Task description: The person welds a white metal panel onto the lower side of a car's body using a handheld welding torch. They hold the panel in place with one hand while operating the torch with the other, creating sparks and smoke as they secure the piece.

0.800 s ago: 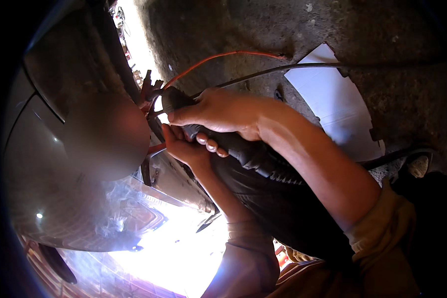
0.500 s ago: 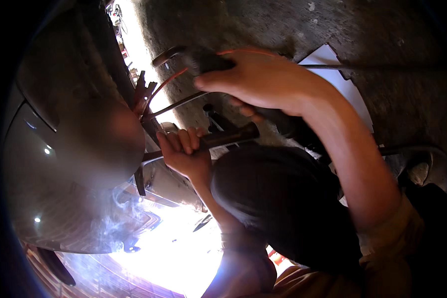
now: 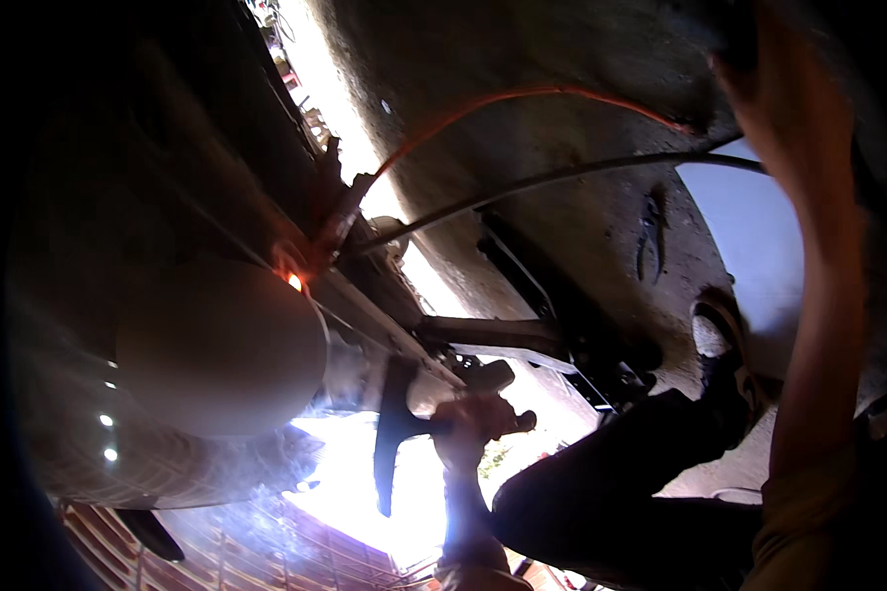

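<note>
My left hand [image 3: 463, 426] is wrapped round the handle of a hammer [image 3: 392, 433]. Its long dark head, tapering at the lower end, hangs against the bright glare. Up at the far right, my right hand [image 3: 774, 89] is closed on a dark thing at the picture's rim, too dim to name. Left of centre, a small orange spot [image 3: 294, 282] glows on the edge of a metal part. A red wire [image 3: 522, 94] and a dark cable [image 3: 552, 177] run from near that spot towards my right arm.
A rounded, shiny body panel [image 3: 89, 473] stands at the left, with pale smoke [image 3: 256, 517] below. Pliers [image 3: 650, 241] and a white sheet [image 3: 749, 236] lie on the floor. A dark-trousered leg [image 3: 601, 468] and a shoe [image 3: 715, 335] are at lower right.
My right hand has drawn away to the far right, near the rim. My left hand has come down and right with the hammer. An orange glow now shows on the metal.
</note>
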Action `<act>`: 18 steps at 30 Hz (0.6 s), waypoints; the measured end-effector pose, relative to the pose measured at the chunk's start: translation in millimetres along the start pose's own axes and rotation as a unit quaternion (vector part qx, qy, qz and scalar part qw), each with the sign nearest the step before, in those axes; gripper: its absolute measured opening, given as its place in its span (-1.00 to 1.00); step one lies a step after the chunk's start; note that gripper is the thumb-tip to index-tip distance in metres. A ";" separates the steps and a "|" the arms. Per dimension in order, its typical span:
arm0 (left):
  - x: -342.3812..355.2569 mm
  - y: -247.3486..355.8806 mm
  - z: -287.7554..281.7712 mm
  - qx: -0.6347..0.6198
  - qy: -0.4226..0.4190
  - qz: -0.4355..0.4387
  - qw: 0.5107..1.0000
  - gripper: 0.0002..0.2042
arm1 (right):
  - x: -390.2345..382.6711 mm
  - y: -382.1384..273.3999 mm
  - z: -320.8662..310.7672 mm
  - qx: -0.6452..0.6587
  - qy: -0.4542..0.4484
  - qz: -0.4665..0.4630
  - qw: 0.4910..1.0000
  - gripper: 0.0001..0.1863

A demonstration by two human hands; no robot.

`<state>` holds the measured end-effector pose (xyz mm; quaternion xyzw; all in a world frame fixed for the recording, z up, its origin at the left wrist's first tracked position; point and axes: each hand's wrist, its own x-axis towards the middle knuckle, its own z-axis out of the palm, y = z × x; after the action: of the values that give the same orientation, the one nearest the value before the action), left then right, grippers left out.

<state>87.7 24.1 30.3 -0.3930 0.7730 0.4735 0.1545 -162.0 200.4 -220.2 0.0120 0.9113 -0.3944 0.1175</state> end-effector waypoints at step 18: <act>-65.4 -63.7 -26.1 -0.059 0.138 -0.023 0.988 -0.60 | -49.8 -91.6 -20.9 0.337 -0.125 0.024 0.933 -0.56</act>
<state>181.3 16.5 44.5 -0.4804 0.7484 0.4559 0.0342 -128.4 156.0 -129.7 0.0233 0.7022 -0.6738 0.2290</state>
